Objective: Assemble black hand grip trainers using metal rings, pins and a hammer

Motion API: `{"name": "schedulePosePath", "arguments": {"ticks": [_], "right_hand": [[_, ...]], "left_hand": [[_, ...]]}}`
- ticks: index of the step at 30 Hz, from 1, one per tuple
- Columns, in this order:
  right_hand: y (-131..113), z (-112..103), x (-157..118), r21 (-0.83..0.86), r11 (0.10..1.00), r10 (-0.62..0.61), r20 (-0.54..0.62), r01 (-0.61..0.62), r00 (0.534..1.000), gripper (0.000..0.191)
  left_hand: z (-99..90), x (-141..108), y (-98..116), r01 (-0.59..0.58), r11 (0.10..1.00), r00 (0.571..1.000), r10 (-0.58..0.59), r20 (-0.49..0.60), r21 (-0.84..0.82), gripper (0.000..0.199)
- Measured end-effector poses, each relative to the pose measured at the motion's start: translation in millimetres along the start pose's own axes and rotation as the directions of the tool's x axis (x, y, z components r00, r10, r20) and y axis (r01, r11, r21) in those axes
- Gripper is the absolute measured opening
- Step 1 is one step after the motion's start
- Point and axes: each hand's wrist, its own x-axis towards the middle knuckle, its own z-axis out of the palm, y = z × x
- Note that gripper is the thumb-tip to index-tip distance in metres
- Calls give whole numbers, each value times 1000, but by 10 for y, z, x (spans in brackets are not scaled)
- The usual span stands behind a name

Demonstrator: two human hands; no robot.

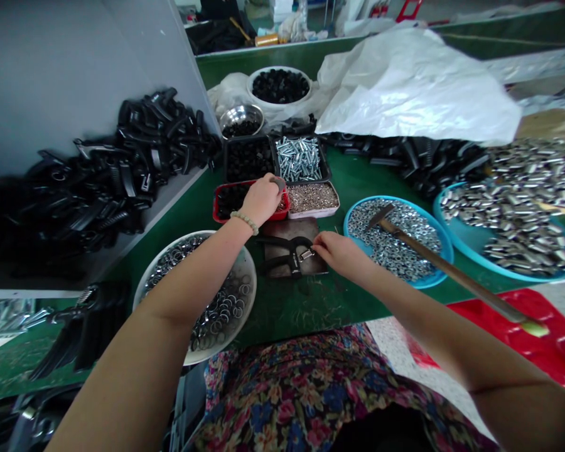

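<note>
Grip of right hand (341, 253) pinched on metal piece (306, 254) at black clamp (275, 242).

Green workbench (282, 314), blue tray (405, 204) — pink-and-blue flowers on the garment (282, 402).

A grey partition wall (85, 75) stands beside the green workbench (282, 314), another green bench (499, 34) beyond.

Crumpled white plastic sheet (414, 85) beside a white bowl (279, 68)
</note>
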Motion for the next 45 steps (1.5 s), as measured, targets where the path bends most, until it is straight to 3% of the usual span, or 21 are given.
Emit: {"name": "schedulePosePath", "arguments": {"ticks": [5, 9, 11, 14, 17, 20, 28, 31, 34, 36, 39, 41, 45], "right_hand": [[-25, 116, 1, -297, 942, -168, -18, 155, 986, 26], [91, 81, -60, -244, 944, -247, -72, 224, 966, 30], [244, -33, -142, -192, 964, -217, -184, 181, 959, 32], [592, -250, -300, -231, 973, -54, -333, -26, 941, 38], [930, -396, -448, -365, 902, 98, -343, -229, 934, 39], [1109, -435, -547, -463, 818, 211, -310, -341, 927, 38], [1293, -400, -579, -532, 744, 316, -252, -404, 915, 31], [1204, -419, -556, -497, 755, 339, -262, -428, 904, 36], [864, -462, -555, -300, 855, 337, -302, -424, 892, 41], [549, -483, -572, -135, 935, 284, -268, -328, 920, 39], [134, -468, -597, 19, 987, 159, -119, -158, 980, 36], [-20, -430, -593, 52, 992, 119, -81, -115, 990, 35], [-99, -353, -522, 3, 989, 146, -40, -146, 989, 33]], "left_hand": [[-73, 9, 19, 154, 955, 988, -155, 15, -254, 17], [-186, -229, 86, 115, 840, 992, -123, 21, -530, 22], [-189, -459, 158, 131, 752, 991, -115, 67, -647, 17], [-99, -823, 282, 207, 637, 978, -118, 172, -743, 11], [31, -1047, 380, 221, 682, 975, -144, 169, -697, 10], [122, -1095, 445, 220, 766, 975, -165, 146, -604, 11], [244, -1073, 497, 188, 881, 982, -158, 105, -434, 13], [298, -1095, 479, 143, 920, 989, -120, 84, -365, 16], [319, -1126, 458, 47, 962, 997, -29, 70, -271, 19], [304, -1162, 436, -17, 967, 997, 35, 66, -253, 20], [259, -1241, 381, -93, 955, 992, 114, 57, -280, 24], [240, -1293, 339, -133, 947, 986, 157, 63, -294, 30], [262, -1333, 288, -129, 936, 986, 157, 61, -329, 35]]}}
